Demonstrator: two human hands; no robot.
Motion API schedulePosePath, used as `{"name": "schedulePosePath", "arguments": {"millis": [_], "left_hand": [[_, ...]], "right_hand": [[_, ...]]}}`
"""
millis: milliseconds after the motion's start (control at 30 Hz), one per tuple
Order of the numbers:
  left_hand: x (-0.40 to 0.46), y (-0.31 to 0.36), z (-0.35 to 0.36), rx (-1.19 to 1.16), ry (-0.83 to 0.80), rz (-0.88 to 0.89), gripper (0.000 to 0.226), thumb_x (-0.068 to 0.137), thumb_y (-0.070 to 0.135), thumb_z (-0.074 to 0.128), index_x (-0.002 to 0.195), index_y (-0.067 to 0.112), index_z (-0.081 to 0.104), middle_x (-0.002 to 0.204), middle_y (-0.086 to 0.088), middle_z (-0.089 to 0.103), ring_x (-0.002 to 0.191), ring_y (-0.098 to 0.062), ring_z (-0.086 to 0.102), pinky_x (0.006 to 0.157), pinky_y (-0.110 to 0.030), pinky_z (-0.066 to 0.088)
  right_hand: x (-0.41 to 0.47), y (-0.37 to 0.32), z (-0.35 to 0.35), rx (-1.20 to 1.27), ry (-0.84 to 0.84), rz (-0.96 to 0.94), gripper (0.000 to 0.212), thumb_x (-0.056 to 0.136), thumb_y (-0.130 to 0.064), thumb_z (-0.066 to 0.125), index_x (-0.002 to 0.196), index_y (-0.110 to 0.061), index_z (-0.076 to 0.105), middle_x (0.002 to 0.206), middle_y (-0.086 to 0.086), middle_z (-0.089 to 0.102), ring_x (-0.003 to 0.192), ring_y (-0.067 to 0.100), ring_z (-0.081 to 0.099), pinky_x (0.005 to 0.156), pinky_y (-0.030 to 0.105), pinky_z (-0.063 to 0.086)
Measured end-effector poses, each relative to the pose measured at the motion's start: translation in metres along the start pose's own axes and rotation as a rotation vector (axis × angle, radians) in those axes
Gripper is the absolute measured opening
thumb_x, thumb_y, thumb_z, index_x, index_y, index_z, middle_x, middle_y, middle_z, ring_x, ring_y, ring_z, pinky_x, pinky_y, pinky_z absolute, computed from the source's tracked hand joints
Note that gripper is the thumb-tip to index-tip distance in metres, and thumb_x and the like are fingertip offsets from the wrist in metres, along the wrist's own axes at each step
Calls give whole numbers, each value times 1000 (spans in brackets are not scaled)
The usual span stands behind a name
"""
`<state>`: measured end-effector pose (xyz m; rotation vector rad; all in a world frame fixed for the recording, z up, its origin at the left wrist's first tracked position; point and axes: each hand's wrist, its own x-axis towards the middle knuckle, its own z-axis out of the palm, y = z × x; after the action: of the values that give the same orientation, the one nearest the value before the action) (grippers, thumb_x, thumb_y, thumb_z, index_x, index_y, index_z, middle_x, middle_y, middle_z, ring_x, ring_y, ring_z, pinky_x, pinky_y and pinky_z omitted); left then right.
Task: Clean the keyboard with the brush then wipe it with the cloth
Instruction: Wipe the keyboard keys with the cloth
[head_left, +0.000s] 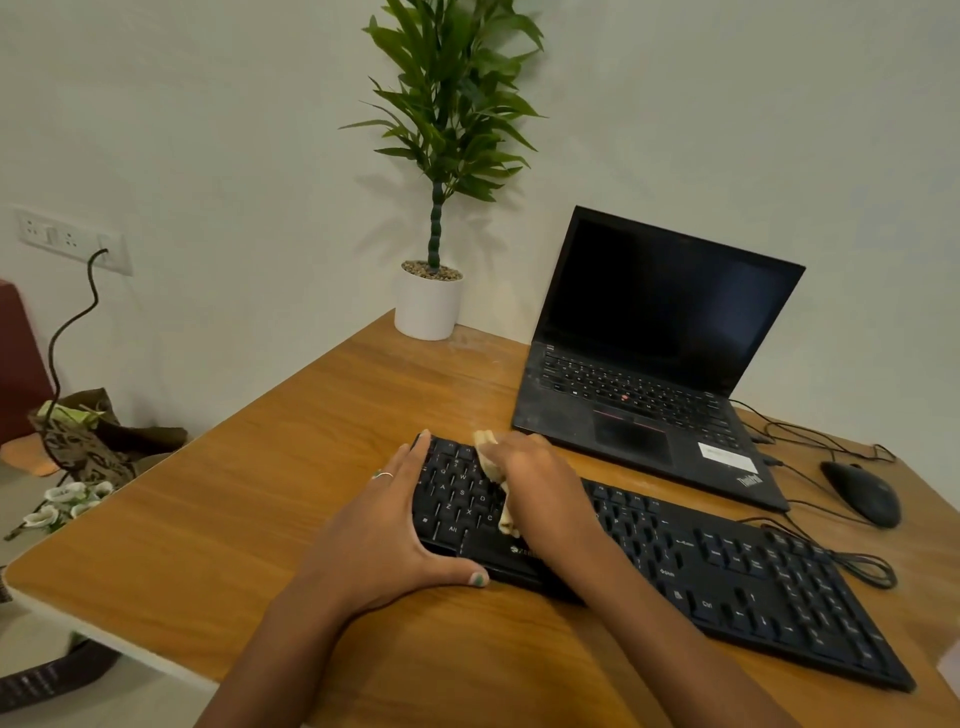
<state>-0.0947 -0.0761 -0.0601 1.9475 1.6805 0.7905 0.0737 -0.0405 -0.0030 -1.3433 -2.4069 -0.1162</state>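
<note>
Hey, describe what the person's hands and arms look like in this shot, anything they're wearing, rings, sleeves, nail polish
Both forearms are bare, with no sleeves, watch or bracelet in view. The left hand wears a thin silver ring on one finger, and its thumbnail is painted pale green. The right hand shows no ring, and its nails are hidden from the camera.

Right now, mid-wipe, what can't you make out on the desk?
Head view only:
- Keyboard keys beneath the right hand and cloth: covered.
- Brush: not in view.
- Keyboard's left edge: behind the left hand.
- Dust left on the keys: too fine to see.
- Laptop sticker text: too small.
</note>
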Motion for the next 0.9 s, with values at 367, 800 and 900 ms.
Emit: {"name": "schedulePosePath", "arguments": {"millis": [367, 800, 900], "left_hand": [[-5, 16, -8, 144, 29, -18, 146, 38, 96, 49, 150, 31, -19, 157, 13, 20, 133, 5, -3, 112, -38, -21], [0, 3, -1, 329, 102, -79, 154, 33, 107, 29, 154, 21, -11, 149, 9, 37, 142, -11, 22, 115, -46, -15], [2, 0, -1, 340, 98, -76, 154, 33, 108, 26, 155, 18, -2, 150, 9, 36, 142, -9, 22, 115, -45, -15]], "right_hand": [[14, 0, 3, -23, -3, 44, 32, 85, 4, 47, 112, -10, 58, 112, 6, 59, 104, 22, 50, 84, 33, 45], [26, -24, 21, 47, -51, -178, 24, 82, 0, 53, 101, -10, 64, 99, 3, 60, 98, 21, 50, 77, 35, 47], [36, -27, 23, 19, -145, -225, 28, 79, 1, 57, 103, -10, 63, 102, 3, 60, 99, 22, 52, 79, 35, 47]]}}
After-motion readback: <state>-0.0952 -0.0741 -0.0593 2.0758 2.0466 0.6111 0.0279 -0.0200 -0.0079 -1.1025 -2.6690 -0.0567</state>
